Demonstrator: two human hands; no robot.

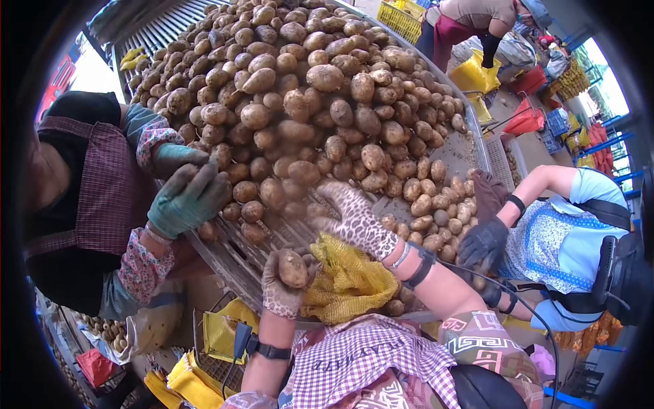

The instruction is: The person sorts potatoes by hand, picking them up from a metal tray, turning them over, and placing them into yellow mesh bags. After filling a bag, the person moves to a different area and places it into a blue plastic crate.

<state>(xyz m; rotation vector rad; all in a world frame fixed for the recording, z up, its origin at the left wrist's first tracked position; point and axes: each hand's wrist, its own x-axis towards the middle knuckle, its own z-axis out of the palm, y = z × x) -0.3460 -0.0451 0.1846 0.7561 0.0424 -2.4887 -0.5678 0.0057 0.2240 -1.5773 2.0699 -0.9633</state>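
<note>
My left hand (276, 290), in a soiled leopard-print glove, is closed round a brown potato (293, 268) near the front edge of the sorting table. My right hand (357, 221), in a matching glove, reaches over the slatted table top with thumb and fingers apart; nothing shows in it. Its fingertips are slightly blurred, close to the near side of a large heap of potatoes (323, 78). Several potatoes just beyond those fingers are smeared by motion. A yellow mesh bag (351, 279) lies crumpled between my hands, against my checked apron (361, 358).
At the left, a co-worker's green-gloved hand (187, 201) is over the table edge. A dark-gloved hand (484, 244) of another person is by the smaller potatoes at right. A metal rim (480, 146) borders the table. Yellow crates (402, 20) stand behind.
</note>
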